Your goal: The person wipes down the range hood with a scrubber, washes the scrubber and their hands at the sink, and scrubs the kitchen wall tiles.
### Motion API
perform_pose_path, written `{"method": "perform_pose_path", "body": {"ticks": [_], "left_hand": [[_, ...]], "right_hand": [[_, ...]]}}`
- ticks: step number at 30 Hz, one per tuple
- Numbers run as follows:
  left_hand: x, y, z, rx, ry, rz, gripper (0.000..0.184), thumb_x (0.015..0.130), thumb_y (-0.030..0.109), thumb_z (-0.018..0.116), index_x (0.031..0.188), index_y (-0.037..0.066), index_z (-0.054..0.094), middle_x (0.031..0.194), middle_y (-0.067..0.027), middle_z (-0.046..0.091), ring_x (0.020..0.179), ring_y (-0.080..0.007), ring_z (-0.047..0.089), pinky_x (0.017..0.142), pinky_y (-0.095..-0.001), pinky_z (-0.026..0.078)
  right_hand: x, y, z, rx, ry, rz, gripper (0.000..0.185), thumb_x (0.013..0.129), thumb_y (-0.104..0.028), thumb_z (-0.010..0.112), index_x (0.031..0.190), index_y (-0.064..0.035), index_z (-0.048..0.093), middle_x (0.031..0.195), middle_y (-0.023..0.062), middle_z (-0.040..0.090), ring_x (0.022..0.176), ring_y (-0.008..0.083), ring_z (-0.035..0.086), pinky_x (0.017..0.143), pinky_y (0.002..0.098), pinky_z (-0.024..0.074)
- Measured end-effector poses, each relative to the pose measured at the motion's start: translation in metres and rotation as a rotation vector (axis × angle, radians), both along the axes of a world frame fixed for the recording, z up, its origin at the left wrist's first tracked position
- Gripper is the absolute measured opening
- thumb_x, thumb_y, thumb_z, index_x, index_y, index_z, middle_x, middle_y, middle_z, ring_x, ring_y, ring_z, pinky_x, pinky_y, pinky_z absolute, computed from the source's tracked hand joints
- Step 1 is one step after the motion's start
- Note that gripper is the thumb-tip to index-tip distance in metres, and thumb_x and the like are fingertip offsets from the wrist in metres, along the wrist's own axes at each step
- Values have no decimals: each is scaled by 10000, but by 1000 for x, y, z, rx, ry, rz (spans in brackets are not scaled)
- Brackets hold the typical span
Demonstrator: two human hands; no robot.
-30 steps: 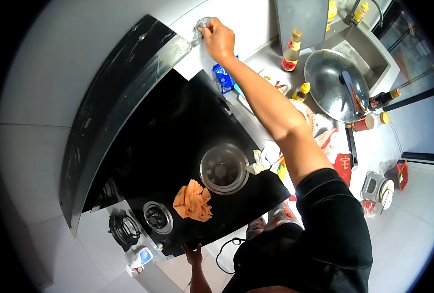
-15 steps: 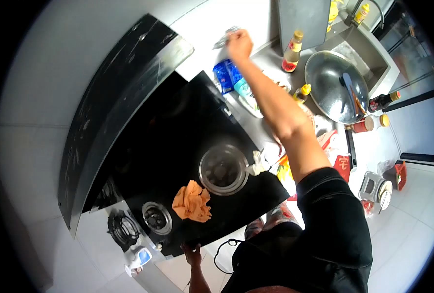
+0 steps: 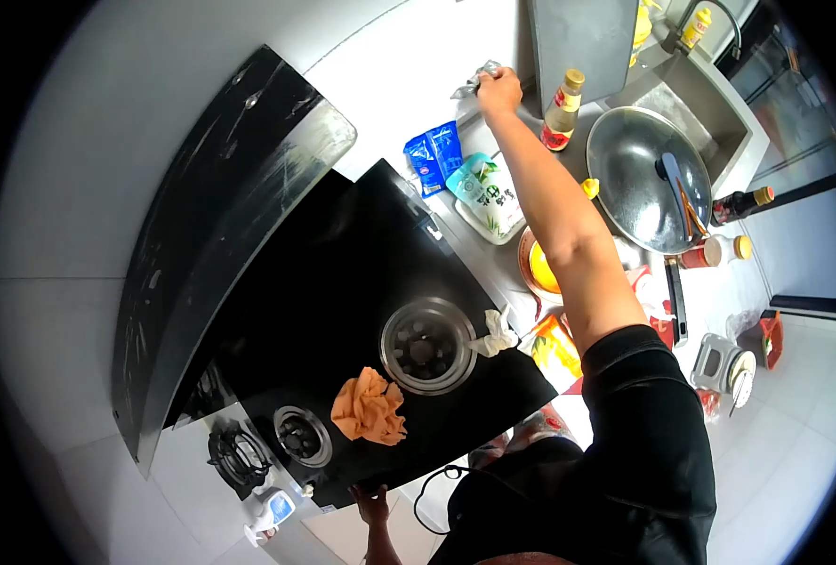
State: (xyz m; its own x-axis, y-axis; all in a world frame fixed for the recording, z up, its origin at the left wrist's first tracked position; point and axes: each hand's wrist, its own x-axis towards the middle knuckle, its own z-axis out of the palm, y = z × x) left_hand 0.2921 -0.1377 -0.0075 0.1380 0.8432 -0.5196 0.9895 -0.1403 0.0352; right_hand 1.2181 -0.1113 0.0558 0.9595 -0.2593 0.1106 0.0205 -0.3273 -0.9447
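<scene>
My right hand (image 3: 501, 91) reaches up to the white wall by the counter, fingers closed on a crumpled silvery-grey cloth (image 3: 475, 81). Below that arm lie a blue packet (image 3: 434, 158) and a white-and-teal pouch (image 3: 490, 196) on a tray. My left hand (image 3: 373, 506) rests at the front edge of the black gas stove (image 3: 314, 292), fingers apart and holding nothing I can see. Between the two burners an orange cloth (image 3: 369, 407) lies bunched up. A white crumpled tissue (image 3: 496, 333) sits beside the larger burner (image 3: 427, 346).
A range hood (image 3: 220, 245) overhangs the stove. On the counter stand a glass sauce bottle (image 3: 562, 111), a grey board (image 3: 583, 47) and a wok (image 3: 646, 179) with utensils, next to the sink (image 3: 729, 122). A pan support (image 3: 238, 459) and spray bottle (image 3: 269, 514) are at lower left.
My right hand has moved right along the wall with the grey cloth, closer to the board. The pouch and an orange-filled bowl show more fully now. My left hand stays at the stove edge.
</scene>
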Motion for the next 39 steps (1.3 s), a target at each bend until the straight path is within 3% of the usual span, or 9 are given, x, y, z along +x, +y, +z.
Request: {"method": "perform_pose_path", "body": {"ticks": [5, 10, 16, 20, 23, 26, 28, 33, 39], "left_hand": [[1, 0, 4, 25, 0, 54, 1016, 789, 508, 728, 1512, -15, 243, 1589, -228, 188, 1486, -323, 167, 1120, -408, 354], [6, 1, 6, -21, 59, 94, 1038, 785, 529, 724, 1517, -14, 227, 1594, -234, 160, 1485, -322, 173, 1124, -401, 350], [-8, -4, 15, 2, 51, 90, 1045, 785, 552, 718, 1517, -12, 230, 1597, -232, 151, 1452, -328, 266, 1113, -389, 368], [2, -6, 7, 55, 35, 73, 1059, 775, 580, 715, 1509, -23, 246, 1598, -226, 153, 1409, -347, 353, 1091, -398, 396], [-2, -6, 4, 76, 53, 50, 1054, 773, 577, 716, 1509, -18, 253, 1602, -212, 154, 1413, -344, 346, 1086, -406, 402], [-4, -9, 3, 102, 48, 54, 1059, 765, 577, 723, 1512, -9, 253, 1607, -194, 158, 1411, -342, 352, 1078, -412, 411], [-3, -10, 2, 120, 27, 75, 1054, 766, 571, 727, 1513, -2, 255, 1607, -188, 162, 1413, -337, 349, 1075, -410, 416], [-5, -13, 2, 147, 36, 93, 1033, 769, 546, 740, 1517, 17, 262, 1609, -175, 170, 1426, -318, 332, 1073, -404, 421], [-3, -17, 4, 165, -9, 97, 1028, 771, 530, 744, 1522, 29, 255, 1611, -165, 171, 1441, -300, 309, 1086, -415, 410]], "right_hand": [[-59, 38, 112, 541, -393, 163, 131, 861, -117, 688, 925, -38, 606, 811, 113, 664, 728, 203, 628, 709, 337, 514], [-84, 54, 188, 133, -997, 433, 163, 840, -123, 693, 959, -33, 627, 847, 131, 658, 745, 298, 646, 701, 350, 514], [-12, 23, 35, 306, 63, 212, 81, 875, -71, 634, 860, -40, 560, 814, 108, 667, 671, 202, 634, 619, 343, 526], [-69, 45, 178, 348, -440, 378, 148, 846, -95, 699, 828, -26, 568, 672, 98, 626, 621, 166, 599, 587, 337, 497], [-88, 57, 280, 78, -962, 420, 161, 861, -174, 674, 900, -31, 613, 799, 204, 660, 760, 413, 636, 690, 450, 505], [-47, 53, 296, 18, -952, 209, 170, 886, -183, 661, 953, -35, 611, 826, 201, 675, 799, 408, 651, 728, 450, 512], [-11, 47, 264, 533, -642, 239, 206, 896, -201, 653, 992, -25, 600, 861, 186, 693, 832, 385, 669, 755, 447, 517], [-13, 21, 307, 109, -555, -52, 252, 895, -238, 649, 1007, -17, 599, 898, 172, 705, 842, 357, 680, 782, 421, 531], [-142, 113, 366, -58, -1319, 657, 162, 913, -156, 574, 1059, -136, 643, 1109, 85, 662, 964, 312, 652, 796, 413, 544]]}}
